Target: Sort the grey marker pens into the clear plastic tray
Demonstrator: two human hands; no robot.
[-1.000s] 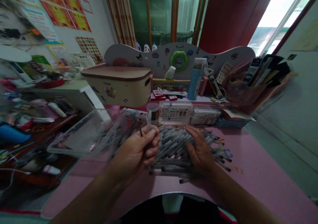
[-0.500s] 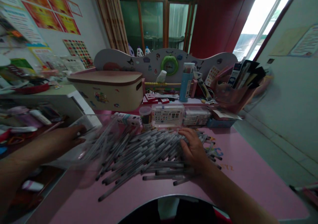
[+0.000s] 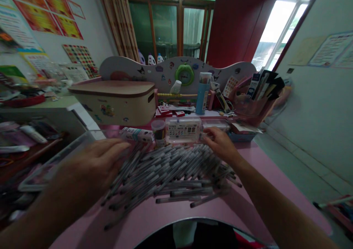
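A broad heap of clear-barrelled pens with dark ends [image 3: 165, 168] lies across the pink desk. My left hand [image 3: 93, 164], smeared by motion, is over the heap's left side; its grip is not clear. My right hand [image 3: 220, 144] hovers just above the heap's far right part, thumb and fingers apart, with nothing visible in it. In front of its fingertips stands a clear plastic case [image 3: 184, 130]. A clear plastic bin [image 3: 64, 149] sits left of the desk, partly hidden behind my left hand and forearm.
Along the back of the pink desk [image 3: 286, 201] stand a lidded cream storage box [image 3: 116, 107], a clear cup [image 3: 158, 131], a blue cylinder [image 3: 202, 98] and a pink holder of stationery [image 3: 250, 103]. A cluttered shelf [image 3: 30, 135] is at the left.
My left hand has moved right, away from the clear bin, to over the pens. The bin now sits further left. My right hand has lifted off the pens and shifted slightly further back.
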